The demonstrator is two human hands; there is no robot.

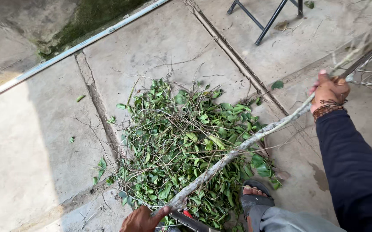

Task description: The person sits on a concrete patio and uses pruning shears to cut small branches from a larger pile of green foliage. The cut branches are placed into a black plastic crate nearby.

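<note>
A long pale branch (237,151) runs from the lower middle up to the right edge, over a heap of cut green leaves and twigs (181,141). My left hand (141,220) grips its thick lower end at the bottom edge. My right hand (330,91), with a beaded wristband and dark sleeve, is closed at the branch's upper part. A dark narrow blade (360,62), seemingly a machete, sticks out of that fist toward the thin side twigs. Whether the right hand also touches the branch is unclear.
A dark toothed tool with a red part (189,221) lies by my left hand. My sandalled foot (254,199) stands at the heap's edge. Black metal legs (265,23) stand at the top. A grey pipe (65,53) crosses the cracked concrete floor (31,141).
</note>
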